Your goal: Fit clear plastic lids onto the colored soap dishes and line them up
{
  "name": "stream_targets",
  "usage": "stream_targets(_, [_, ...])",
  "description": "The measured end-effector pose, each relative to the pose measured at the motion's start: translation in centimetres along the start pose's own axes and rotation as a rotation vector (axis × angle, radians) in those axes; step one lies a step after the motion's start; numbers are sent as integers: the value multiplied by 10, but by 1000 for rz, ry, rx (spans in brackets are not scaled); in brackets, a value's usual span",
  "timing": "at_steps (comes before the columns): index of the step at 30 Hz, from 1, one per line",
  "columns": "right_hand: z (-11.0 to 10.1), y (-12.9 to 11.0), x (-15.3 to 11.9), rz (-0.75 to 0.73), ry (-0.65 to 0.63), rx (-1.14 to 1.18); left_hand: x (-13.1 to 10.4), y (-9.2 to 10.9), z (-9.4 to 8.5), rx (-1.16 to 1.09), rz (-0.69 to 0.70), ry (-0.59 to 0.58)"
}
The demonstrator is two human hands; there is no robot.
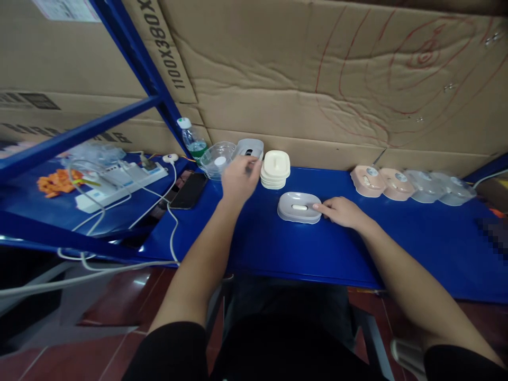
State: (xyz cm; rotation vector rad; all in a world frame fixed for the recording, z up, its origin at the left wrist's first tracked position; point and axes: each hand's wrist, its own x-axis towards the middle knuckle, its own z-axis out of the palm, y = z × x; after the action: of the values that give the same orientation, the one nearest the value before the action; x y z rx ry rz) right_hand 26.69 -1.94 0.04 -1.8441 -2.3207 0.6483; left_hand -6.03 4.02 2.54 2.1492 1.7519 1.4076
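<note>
A grey oval soap-dish tray (299, 207) lies on the blue shelf (397, 243) in front of me. My right hand (341, 211) rests at its right edge with the fingertips touching it. My left hand (239, 178) reaches toward the back, over a grey dish part (249, 148) and next to a stack of cream dish parts (275, 169). Its fingers are curled and blurred; I cannot tell whether they grip anything.
Clear plastic lids (217, 159) and a water bottle (192, 139) stand at the back left. A phone (189, 190), a power strip (119, 182) with cables and orange bits (57, 182) lie left. Pink (367, 180) and grey assembled dishes (452, 188) line the back right. Cardboard covers the wall.
</note>
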Motion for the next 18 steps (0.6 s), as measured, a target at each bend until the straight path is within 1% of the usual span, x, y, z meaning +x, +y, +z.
stream_targets(1, [0,0,0,-3,-3,1,6,-9,-6,24,-40,96])
stream_targets(2, [-1,0,0,-6,-7,6,10,-19,-12,43,-90,161])
stream_targets(4, [-1,1,0,-6,-13,26,17,-41,-19,73,-212,197])
stream_targets(5, [-1,2,0,-5,-13,37,19,-53,-20,87,-268,190])
stream_targets(7, [0,3,1,-3,-9,51,20,-72,-19,111,-357,137])
stream_targets(9, [0,4,1,-6,-3,53,19,-85,-17,133,-425,75])
stream_targets(11, [1,4,1,-17,7,49,19,-91,-14,136,-445,28])
stream_targets(13, [1,5,2,-33,17,50,20,-93,-13,118,-418,8])
stream_targets(15, [1,6,2,-43,18,63,22,-92,-13,89,-386,15])
stream_targets(18, [1,7,2,-42,11,91,26,-93,-14,47,-380,68])
